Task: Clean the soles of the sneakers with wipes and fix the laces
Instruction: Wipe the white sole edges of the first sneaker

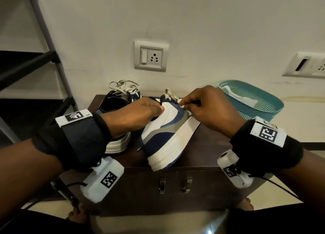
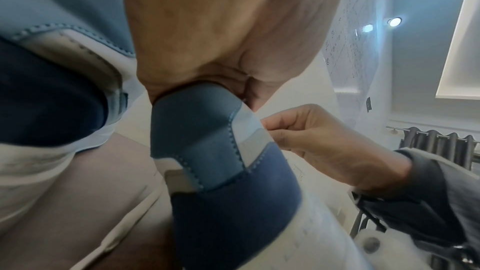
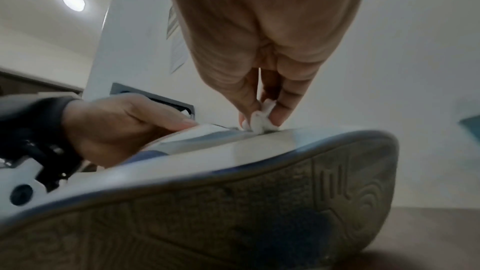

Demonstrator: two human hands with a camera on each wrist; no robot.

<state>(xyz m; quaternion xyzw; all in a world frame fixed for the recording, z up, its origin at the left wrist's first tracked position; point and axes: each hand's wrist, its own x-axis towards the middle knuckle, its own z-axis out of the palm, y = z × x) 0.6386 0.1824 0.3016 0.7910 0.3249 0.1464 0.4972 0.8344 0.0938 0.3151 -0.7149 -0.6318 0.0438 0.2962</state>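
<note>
A white, navy and grey sneaker (image 1: 168, 133) lies tipped on its side on the dark cabinet (image 1: 207, 145), its patterned sole (image 3: 233, 213) facing right. My left hand (image 1: 153, 109) grips its collar, thumb on the white side panel. My right hand (image 1: 192, 104) pinches a small crumpled white wipe (image 1: 182, 106) and presses it on the upper near the laces (image 1: 168, 93). From the right wrist the wipe (image 3: 261, 120) shows between thumb and fingers. The second sneaker (image 1: 117, 110) stands upright behind my left hand, with its loose laces (image 1: 124, 86) piled on top.
A teal perforated basket (image 1: 263, 108) holding a white scrap sits on the floor at the right, by the wall. A black shelf rack (image 1: 44, 71) stands at the left. Wall sockets (image 1: 151, 56) are above the cabinet. Cabinet door handles (image 1: 174, 182) face me.
</note>
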